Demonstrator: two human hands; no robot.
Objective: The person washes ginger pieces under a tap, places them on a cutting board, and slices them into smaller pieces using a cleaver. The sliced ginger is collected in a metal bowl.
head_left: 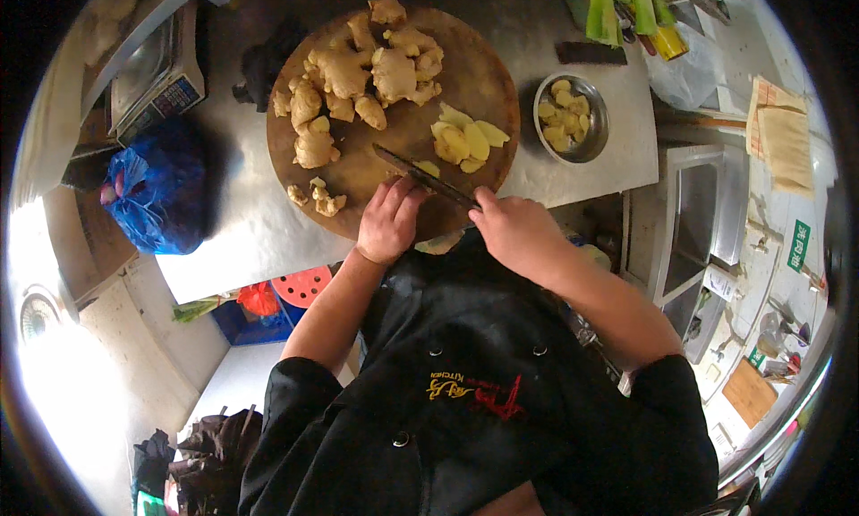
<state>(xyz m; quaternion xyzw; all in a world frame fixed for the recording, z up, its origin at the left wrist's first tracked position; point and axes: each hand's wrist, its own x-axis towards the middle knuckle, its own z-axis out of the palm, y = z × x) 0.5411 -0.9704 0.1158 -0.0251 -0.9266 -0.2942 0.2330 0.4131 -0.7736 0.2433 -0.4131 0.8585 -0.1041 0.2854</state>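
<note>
My right hand (517,234) grips the handle of a knife (423,174), its blade reaching up and left over a round wooden cutting board (362,207). Beside the blade, my left hand (392,217) rests near the board's lower edge with bent fingers; what lies under the fingertips is mostly hidden. A cut ginger slice (427,168) lies just behind the blade. Sliced ginger (463,142) is piled on the board's right side. Whole ginger roots (342,72) fill the upper left, and small ginger knobs (327,199) lie at the lower left.
A steel bowl (604,130) with ginger pieces stands right of the board on the metal table (235,221). A blue plastic bag (161,187) and a scale (161,80) are at the left. Green stalks (604,13) and a dark flat block (590,53) lie at the upper right.
</note>
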